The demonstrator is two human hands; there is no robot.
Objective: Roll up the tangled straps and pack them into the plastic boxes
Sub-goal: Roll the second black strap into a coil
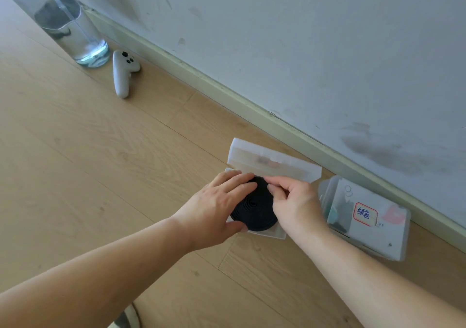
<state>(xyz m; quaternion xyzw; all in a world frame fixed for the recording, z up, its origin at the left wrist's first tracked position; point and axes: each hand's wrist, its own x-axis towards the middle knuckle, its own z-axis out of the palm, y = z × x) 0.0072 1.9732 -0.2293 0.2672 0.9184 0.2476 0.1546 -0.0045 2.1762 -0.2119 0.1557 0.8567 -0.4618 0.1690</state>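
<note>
A black strap wound into a flat coil (pixel 254 208) lies in an open translucent plastic box (pixel 267 234) on the wooden floor, the box's lid (pixel 273 162) standing up behind it. My left hand (pixel 216 201) lies over the coil's left side with straight fingers pressing on it and the thumb at the box's front edge. My right hand (pixel 295 204) is at the coil's right side, its fingers curled and pinching the coil's upper edge. A second plastic box (pixel 365 219), closed and bearing a red-framed label, lies to the right by the wall.
A skirting board (pixel 227 90) and marked white wall run diagonally behind the boxes. A clear water bottle (pixel 65 22) stands at the far left, a white hand controller (pixel 122 73) beside it. A shoe tip (pixel 128 317) shows at the bottom edge.
</note>
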